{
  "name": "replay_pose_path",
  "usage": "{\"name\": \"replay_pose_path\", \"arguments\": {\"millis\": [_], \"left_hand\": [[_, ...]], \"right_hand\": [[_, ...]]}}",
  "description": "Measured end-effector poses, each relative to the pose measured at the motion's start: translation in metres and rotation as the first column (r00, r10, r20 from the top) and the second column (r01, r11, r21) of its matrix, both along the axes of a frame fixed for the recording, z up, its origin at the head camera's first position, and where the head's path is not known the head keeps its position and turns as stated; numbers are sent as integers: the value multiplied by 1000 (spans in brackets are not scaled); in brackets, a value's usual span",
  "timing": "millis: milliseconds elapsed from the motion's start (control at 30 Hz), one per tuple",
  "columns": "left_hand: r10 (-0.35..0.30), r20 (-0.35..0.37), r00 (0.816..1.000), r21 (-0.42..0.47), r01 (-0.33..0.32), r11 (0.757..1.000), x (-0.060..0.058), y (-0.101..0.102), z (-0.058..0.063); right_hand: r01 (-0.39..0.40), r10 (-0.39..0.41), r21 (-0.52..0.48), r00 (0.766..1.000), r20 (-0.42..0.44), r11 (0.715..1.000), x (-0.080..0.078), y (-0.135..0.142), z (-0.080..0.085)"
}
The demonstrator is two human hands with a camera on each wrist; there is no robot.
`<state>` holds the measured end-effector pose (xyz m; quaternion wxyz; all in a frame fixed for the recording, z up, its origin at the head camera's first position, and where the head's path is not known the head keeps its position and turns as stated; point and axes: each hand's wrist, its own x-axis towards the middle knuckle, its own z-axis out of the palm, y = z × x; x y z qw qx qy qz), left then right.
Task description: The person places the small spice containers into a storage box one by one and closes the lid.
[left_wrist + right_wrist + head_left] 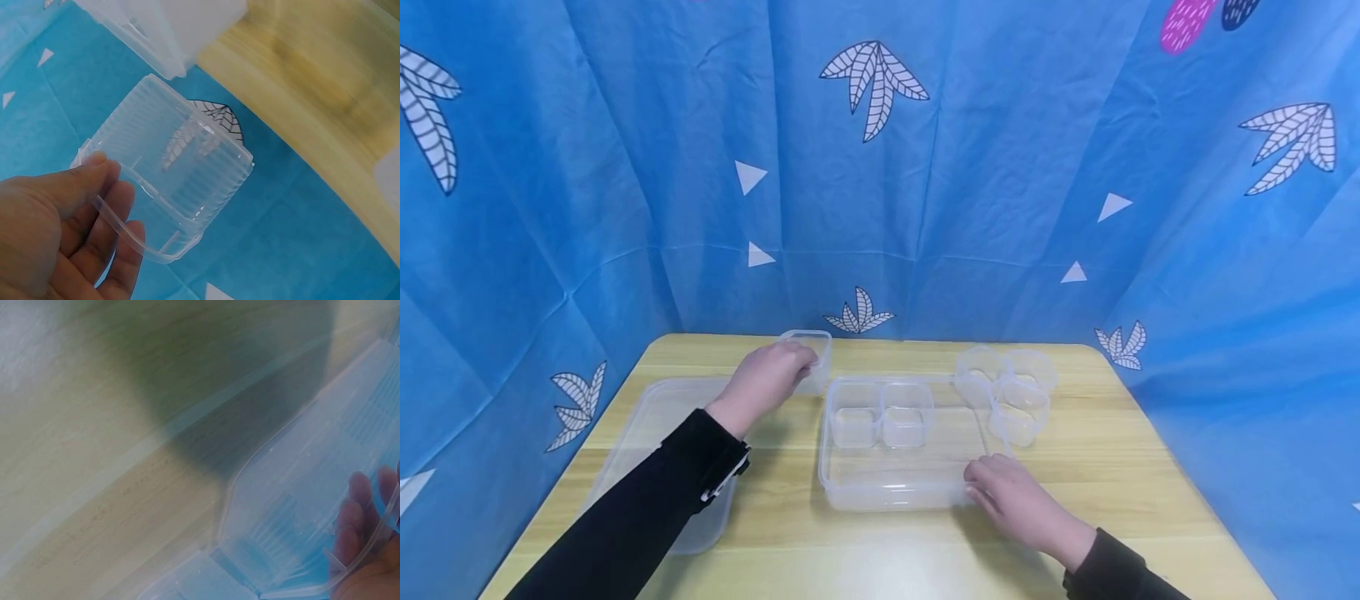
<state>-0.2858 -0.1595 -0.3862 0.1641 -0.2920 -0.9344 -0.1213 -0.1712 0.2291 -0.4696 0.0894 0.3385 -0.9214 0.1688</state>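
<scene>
My left hand (772, 372) pinches the rim of a small clear square plastic container (169, 156) between thumb and fingers, left of the large box at the table's back. The large clear rectangular box (887, 497) stands mid-table, with two small square containers (880, 425) side by side in its left part. At the box's front right corner, my right hand (1022, 504) grips the rim; in the right wrist view its fingers (350, 519) lie against the wall, thumb over the edge.
A large translucent flat lid (700, 533) lies on the left of the wooden table (1090, 467), partly under my left arm. Several clear round cups (1018, 408) stand behind and right of the box. Blue printed cloth (1000, 167) hangs around the table.
</scene>
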Motion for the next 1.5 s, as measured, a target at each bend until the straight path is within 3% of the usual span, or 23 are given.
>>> {"name": "replay_pose_path", "arguments": {"millis": [200,767,1500], "left_hand": [[-17,6,1000,-12,17,1000,14,8,5],[-84,-69,994,-59,80,995,52,33,18],[-224,-170,960,-125,204,971,85,57,4]], "right_hand": [[-2,2,-2,1000,-9,1000,0,0,0],[-6,6,-8,999,-35,1000,-1,-1,0],[14,-14,4,1000,-27,1000,1,-1,-1]]}}
